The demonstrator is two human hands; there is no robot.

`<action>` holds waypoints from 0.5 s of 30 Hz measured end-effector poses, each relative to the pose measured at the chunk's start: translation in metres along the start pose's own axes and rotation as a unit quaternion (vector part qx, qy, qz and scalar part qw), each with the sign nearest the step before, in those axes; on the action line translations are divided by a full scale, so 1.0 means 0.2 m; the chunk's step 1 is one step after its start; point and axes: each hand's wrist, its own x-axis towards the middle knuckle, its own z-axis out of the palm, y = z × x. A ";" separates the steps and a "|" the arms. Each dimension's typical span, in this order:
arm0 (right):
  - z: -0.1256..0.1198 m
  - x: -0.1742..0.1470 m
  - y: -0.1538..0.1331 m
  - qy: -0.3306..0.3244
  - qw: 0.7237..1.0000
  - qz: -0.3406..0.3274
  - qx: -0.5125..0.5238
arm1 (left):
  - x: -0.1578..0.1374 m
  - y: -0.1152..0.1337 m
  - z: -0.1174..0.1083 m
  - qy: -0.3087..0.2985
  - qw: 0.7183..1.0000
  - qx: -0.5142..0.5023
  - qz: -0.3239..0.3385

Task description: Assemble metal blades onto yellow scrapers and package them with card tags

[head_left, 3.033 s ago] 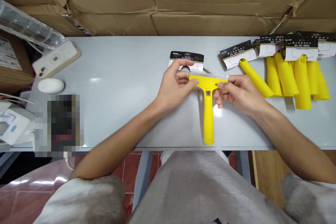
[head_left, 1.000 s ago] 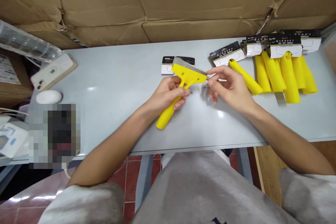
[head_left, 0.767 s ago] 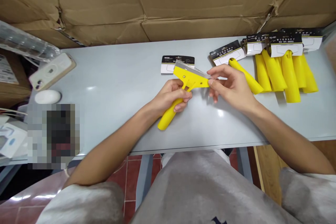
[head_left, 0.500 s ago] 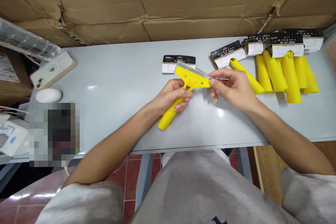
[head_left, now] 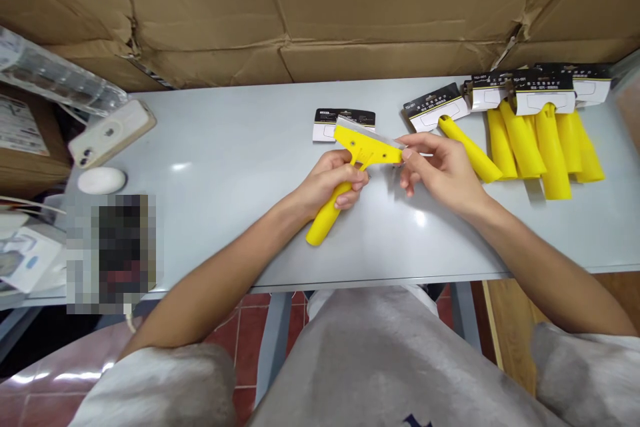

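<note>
My left hand (head_left: 340, 180) is closed around the neck of a yellow scraper (head_left: 367, 147), whose handle slants down to the left. A thin silvery blade edge runs along the top of its wide head. At the head's right end my right hand (head_left: 440, 167) is closed, thumb and forefinger pinching the corner by the blade, its other fingers curled below. A thin pale sliver shows beside the right thumb; I cannot tell what it is. Behind the scraper head lies a black-and-white header card (head_left: 325, 127), partly hidden by it.
Several yellow scraper handles (head_left: 553, 160) with header cards (head_left: 545, 90) lie at the right, one slanted handle (head_left: 473, 150) close to my right hand. A phone (head_left: 113, 133), a white mouse (head_left: 101, 180) and a blurred-out item (head_left: 120, 247) are at the left. Cardboard (head_left: 350, 7) stands along the back of the table (head_left: 215, 227).
The view has shifted slightly, moving the left-side items a little to the right in the picture. Both hands keep their hold on the scraper, with hardly any movement.
</note>
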 end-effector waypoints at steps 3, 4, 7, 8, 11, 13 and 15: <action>0.00 0.00 0.02 0.005 1.000 -0.015 -0.022 | 0.00 0.01 -0.01 0.011 1.000 -0.003 0.015; 0.00 0.00 0.03 0.011 0.998 -0.027 -0.047 | 0.00 0.01 -0.02 0.015 1.000 -0.004 0.023; -0.03 0.00 0.05 0.042 0.977 -0.095 -0.185 | 0.01 0.02 -0.03 0.030 0.998 -0.012 0.053; -0.04 0.00 0.05 0.048 0.961 -0.126 -0.242 | 0.01 0.02 -0.04 0.035 0.997 -0.015 0.060; -0.06 0.01 0.07 0.037 0.904 -0.201 -0.375 | 0.01 0.02 -0.05 0.048 0.996 -0.015 0.067; -0.07 0.01 0.09 0.025 0.880 -0.214 -0.423 | 0.02 0.02 -0.05 0.055 0.997 -0.009 0.061; -0.07 0.01 0.09 0.019 0.869 -0.209 -0.449 | 0.02 0.02 -0.05 0.061 0.996 -0.003 0.058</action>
